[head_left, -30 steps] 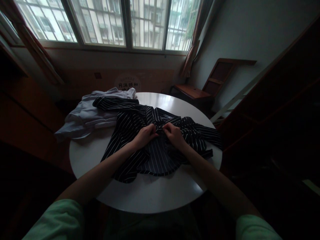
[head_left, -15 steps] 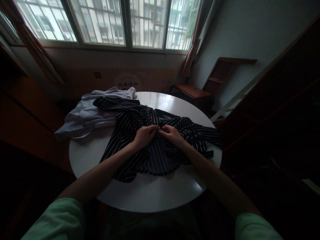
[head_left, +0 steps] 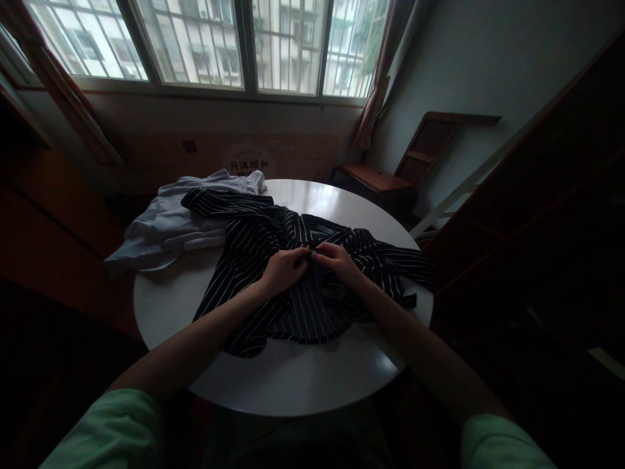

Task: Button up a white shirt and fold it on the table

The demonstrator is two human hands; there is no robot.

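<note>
Two hands come together over the middle of the bench [head_left: 293,391], the left hand [head_left: 286,268] from seven o'clock and the right hand [head_left: 336,262] from five, thumbs and fingertips pinching the front of a black striped shirt [head_left: 312,303]. Their tips nearly meet; the exact bit of cloth between them is too dark to tell. The shirt lies on the bench beneath and around the hands, its collar [head_left: 322,228] just beyond them at about one o'clock and its curved hem [head_left: 312,339] towards six. Its longest spread runs sleeve to sleeve, from ten o'clock to three: the left hand is nearer the ten o'clock sleeve [head_left: 229,200], the right hand nearer the three o'clock sleeve [head_left: 405,260]. The pinched front sits between both, neither hand clearly closer. Also at ten, a pale garment [head_left: 170,221] lies partly under that sleeve and overhangs the bench edge.
</note>
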